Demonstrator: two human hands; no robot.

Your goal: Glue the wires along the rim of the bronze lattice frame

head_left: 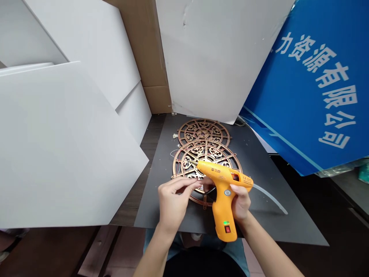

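Observation:
My right hand (241, 202) is closed around a yellow hot glue gun (223, 192), its nozzle pointing left over the openwork. A clear glue stick (272, 199) curves out of its back end, and a green light glows by the red switch on the handle. Left of the gun, my left hand (177, 196) has thumb and fingers pinched together just above the near ornamental wheel (236, 163); whatever is between the fingertips is too small to make out. Behind it lies a second round fretwork wheel (184, 127), partly overlapped by the near one.
A dark grey sheet (276, 223) lies under the wheels. White boards (66, 154) stand at the left, a white panel (219, 57) and cardboard (144, 50) behind. At the right leans a blue sign (294, 115) with white characters. Thin wire (173, 152) shows by the near wheel.

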